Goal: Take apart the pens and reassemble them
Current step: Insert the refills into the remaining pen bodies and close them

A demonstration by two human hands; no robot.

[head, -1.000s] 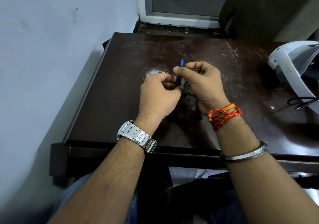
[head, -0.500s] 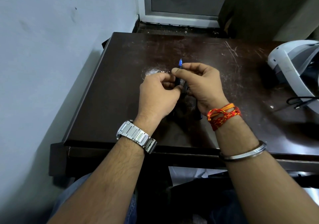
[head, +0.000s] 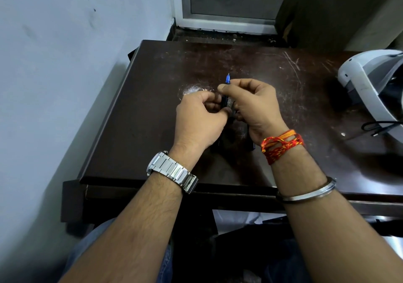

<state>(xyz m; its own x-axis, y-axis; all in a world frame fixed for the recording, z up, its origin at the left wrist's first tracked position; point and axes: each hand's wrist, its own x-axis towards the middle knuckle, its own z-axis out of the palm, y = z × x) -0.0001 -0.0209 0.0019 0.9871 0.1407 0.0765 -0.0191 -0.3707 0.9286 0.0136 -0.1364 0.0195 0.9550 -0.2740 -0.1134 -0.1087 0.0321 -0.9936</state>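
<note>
Midway, by the look | right hand [head: 254, 106] pinching pen [head: 227, 81], blue tip up | left hand [head: 199, 117] gripping its lower barrel | dark parts [head: 250, 145] under wrists, unassembled.

Scratched dark table [head: 152, 117] bears a white headset [head: 368, 82], perhaps pens [head: 250, 145].

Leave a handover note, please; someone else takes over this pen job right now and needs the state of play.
Left hand: shut on the lower part of the pen.
Right hand: pinching the same pen near its blue tip, which points up and away.
Both hands are above the dark table; dark pen parts lie beneath them, mostly hidden.
Done: cannot tell from this view.
Left: finish this pen, then handle the parts on the table.
</note>
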